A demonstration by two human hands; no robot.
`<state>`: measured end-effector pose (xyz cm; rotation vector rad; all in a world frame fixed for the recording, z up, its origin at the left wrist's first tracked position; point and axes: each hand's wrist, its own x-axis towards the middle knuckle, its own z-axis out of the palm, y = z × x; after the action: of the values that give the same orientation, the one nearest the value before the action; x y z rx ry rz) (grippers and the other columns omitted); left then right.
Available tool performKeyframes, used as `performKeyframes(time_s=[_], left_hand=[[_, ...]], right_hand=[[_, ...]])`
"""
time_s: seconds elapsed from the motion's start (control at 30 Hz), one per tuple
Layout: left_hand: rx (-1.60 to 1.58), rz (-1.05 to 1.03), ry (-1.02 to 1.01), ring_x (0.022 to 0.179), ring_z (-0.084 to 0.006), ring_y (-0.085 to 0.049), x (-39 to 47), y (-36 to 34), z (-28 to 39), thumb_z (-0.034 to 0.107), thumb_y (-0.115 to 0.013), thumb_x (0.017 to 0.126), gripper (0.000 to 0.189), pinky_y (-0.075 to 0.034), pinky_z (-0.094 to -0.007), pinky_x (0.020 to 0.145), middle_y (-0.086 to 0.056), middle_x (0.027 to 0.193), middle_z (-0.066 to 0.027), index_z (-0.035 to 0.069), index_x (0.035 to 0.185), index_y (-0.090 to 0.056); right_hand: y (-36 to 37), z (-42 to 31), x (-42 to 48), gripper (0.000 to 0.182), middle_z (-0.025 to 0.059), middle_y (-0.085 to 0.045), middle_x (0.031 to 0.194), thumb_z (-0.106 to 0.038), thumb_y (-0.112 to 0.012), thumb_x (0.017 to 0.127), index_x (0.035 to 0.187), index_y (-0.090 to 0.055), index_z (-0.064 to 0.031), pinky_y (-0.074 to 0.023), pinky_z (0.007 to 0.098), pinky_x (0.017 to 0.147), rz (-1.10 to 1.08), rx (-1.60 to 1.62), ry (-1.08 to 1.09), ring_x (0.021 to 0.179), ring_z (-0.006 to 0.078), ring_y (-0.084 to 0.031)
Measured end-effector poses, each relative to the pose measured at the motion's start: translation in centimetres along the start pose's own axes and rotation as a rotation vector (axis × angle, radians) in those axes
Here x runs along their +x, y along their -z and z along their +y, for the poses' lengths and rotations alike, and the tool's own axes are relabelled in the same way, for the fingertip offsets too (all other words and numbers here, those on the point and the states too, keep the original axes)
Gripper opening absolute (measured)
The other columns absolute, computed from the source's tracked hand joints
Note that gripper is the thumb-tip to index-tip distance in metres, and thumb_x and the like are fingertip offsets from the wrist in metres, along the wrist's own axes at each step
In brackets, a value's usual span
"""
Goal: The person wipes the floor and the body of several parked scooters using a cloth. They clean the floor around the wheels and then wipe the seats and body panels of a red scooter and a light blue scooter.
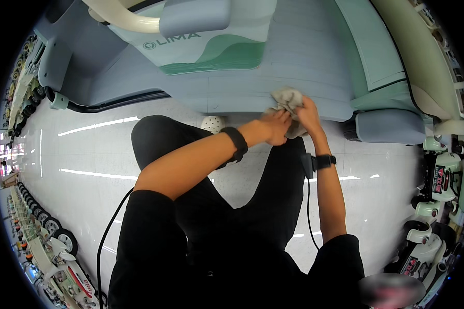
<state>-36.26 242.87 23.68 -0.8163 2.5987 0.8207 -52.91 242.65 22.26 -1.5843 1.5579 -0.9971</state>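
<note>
A crumpled beige cloth (288,101) lies between my two hands, close to the lower edge of a blue-grey vehicle body panel (305,69). My right hand (308,112) grips the cloth's right side with bent fingers. My left hand (275,127) rests against its lower left part, fingers somewhat spread and slightly blurred; whether it grips the cloth does not show. Above and left of the hands, the panel bears a green and white graphic (232,54) with the brand name LIMA. Both wrists wear black straps, and the right one carries a small device with a cable.
A grey padded part (390,126) juts out at the vehicle's right end, beside a dark brush-like or tyre-like piece. Small wheeled vehicles (444,177) stand along the right; more, with a row of wheels (63,239), line the left. A black cable (110,228) hangs by my left arm.
</note>
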Motion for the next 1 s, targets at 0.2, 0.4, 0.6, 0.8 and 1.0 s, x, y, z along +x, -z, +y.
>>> performKeyframes(time_s=[0.2, 0.4, 0.6, 0.8, 1.0], left_hand=[[0.042, 0.131, -0.133, 0.144, -0.0385, -0.011, 1.0, 0.0, 3.3, 0.031, -0.054, 0.090, 0.070, -0.022, -0.0451, 0.115, -0.015, 0.154, -0.0229, -0.003, 0.145, -0.025], [0.334, -0.017, 0.142, 0.143, -0.0322, -0.019, 1.9, 2.0, 3.1, 0.023, -0.054, 0.087, 0.070, -0.022, -0.0509, 0.110, -0.025, 0.152, -0.0152, 0.006, 0.148, -0.025], [0.314, 0.022, 0.227, 0.141, -0.0313, -0.020, 1.6, 1.0, 1.8, 0.020, -0.054, 0.085, 0.074, -0.023, -0.0422, 0.108, -0.023, 0.154, -0.0130, 0.006, 0.150, -0.021], [0.398, 0.086, 0.265, 0.132, -0.0307, -0.031, 1.2, 0.3, 0.7, 0.019, -0.052, 0.085, 0.064, -0.029, -0.0386, 0.104, -0.031, 0.148, -0.0130, 0.001, 0.144, -0.034], [0.165, 0.020, 0.215, 0.134, -0.0305, -0.035, 0.6, 1.3, -1.0, 0.017, -0.050, 0.085, 0.065, -0.033, -0.0393, 0.106, -0.034, 0.147, -0.0146, 0.005, 0.146, -0.029]], right_hand=[[5.0, 2.1, -3.0, 0.035, 0.0062, -0.064, 0.105, -0.006, -0.050, 0.077, 0.109, -0.061, 0.0019, -0.0449, 0.0303, 0.083, 0.363, 0.383, -0.428, 0.093, 0.0189, -0.058], [1.9, 1.6, 4.7, 0.036, 0.0169, -0.063, 0.108, -0.018, -0.051, 0.083, 0.113, -0.058, 0.0011, -0.0432, 0.0346, 0.089, 0.095, 0.118, -0.209, 0.100, 0.0275, -0.058], [-3.3, -1.3, 9.9, 0.041, 0.0195, -0.060, 0.121, -0.029, -0.045, 0.088, 0.123, -0.058, -0.0112, -0.0436, 0.0443, 0.093, -0.109, -0.467, -0.101, 0.112, 0.0381, -0.054], [-5.2, -3.6, 12.7, 0.047, 0.0226, -0.059, 0.121, -0.023, -0.046, 0.087, 0.131, -0.053, -0.0091, -0.0436, 0.0410, 0.096, -0.446, -0.605, -0.061, 0.113, 0.0365, -0.056], [-5.3, -4.6, 10.9, 0.049, 0.0204, -0.065, 0.111, -0.016, -0.048, 0.081, 0.129, -0.056, -0.0126, -0.0484, 0.0425, 0.088, -0.851, -0.698, 0.090, 0.102, 0.0368, -0.061]])
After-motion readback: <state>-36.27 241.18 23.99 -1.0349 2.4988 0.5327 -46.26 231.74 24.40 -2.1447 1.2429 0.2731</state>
